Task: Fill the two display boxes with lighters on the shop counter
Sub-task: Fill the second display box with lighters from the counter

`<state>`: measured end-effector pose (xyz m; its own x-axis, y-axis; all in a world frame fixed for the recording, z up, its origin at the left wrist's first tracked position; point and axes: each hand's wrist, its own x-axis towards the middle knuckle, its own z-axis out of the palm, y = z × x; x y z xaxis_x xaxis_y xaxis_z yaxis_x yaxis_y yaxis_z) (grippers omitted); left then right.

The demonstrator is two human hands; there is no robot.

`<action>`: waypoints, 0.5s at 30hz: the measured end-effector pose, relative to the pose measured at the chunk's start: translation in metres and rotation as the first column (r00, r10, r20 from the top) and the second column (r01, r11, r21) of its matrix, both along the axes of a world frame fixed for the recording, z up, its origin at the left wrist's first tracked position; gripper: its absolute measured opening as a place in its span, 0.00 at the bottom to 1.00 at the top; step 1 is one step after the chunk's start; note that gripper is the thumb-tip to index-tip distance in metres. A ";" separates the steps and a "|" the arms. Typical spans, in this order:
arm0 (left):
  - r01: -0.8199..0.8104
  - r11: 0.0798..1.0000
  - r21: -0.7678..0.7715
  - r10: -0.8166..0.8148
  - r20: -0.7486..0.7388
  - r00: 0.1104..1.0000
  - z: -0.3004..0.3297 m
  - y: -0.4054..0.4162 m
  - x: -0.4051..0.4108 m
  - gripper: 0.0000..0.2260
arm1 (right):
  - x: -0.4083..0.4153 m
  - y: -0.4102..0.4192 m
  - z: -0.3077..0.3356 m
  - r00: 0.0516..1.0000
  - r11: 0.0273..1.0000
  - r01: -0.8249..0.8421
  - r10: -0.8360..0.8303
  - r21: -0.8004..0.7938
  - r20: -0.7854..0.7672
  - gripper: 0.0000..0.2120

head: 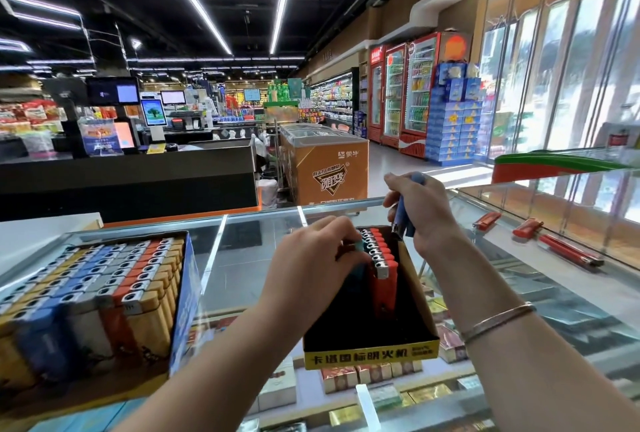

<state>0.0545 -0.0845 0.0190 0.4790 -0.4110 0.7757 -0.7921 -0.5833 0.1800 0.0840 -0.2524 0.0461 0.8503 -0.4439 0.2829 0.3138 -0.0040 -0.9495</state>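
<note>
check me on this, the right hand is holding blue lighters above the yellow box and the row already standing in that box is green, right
Not quite. The head view shows the right hand gripping blue lighters above the yellow box, but the row of lighters standing in it is red-orange, not green.

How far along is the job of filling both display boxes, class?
Done: the blue box looks full. In hand: the left hand seats a teal lighter in the yellow-fronted box beside a red row; the right hand holds blue lighters. Left: most of that box; loose red lighters on the counter.
</note>
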 end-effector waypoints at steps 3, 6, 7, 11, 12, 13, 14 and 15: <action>-0.004 1.000 0.002 0.004 -0.023 1.000 -0.002 -0.001 -0.001 0.10 | -0.001 0.000 0.000 1.000 1.000 -0.006 0.006 0.002 0.002 0.09; -0.026 0.999 0.037 0.027 -0.022 0.999 -0.006 -0.002 -0.001 0.11 | -0.001 0.000 0.000 1.000 1.000 -0.002 0.002 0.002 -0.001 0.08; -0.036 0.998 0.050 0.036 -0.016 0.999 -0.006 -0.003 -0.002 0.11 | -0.001 0.000 0.000 1.000 1.000 -0.001 0.001 0.005 0.000 0.08; -0.088 0.985 0.148 0.080 0.060 0.995 -0.008 -0.004 -0.003 0.09 | -0.002 0.000 -0.001 1.000 1.000 0.001 -0.001 0.006 -0.004 0.09; -0.102 0.982 0.161 0.092 0.068 0.993 -0.008 -0.003 -0.003 0.09 | -0.002 0.000 -0.001 1.000 1.000 0.002 -0.002 0.005 -0.006 0.10; -0.114 0.980 0.165 0.104 0.071 0.992 -0.008 -0.001 -0.001 0.09 | -0.002 0.000 0.000 1.000 1.000 0.003 -0.003 0.005 -0.006 0.10; -0.119 0.979 0.163 0.111 0.063 0.992 -0.007 0.000 0.000 0.09 | -0.002 0.000 0.000 1.000 1.000 0.004 -0.004 0.006 -0.005 0.11; -0.115 0.981 0.156 0.110 0.039 0.993 -0.007 0.002 0.001 0.10 | -0.002 0.000 0.000 1.000 1.000 0.004 -0.004 0.007 -0.003 0.11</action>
<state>0.0555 -0.0823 0.0116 0.5066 -0.4741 0.7201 -0.7236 -0.6880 0.0561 0.0820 -0.2526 0.0457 0.8492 -0.4496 0.2770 0.3107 0.0012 -0.9505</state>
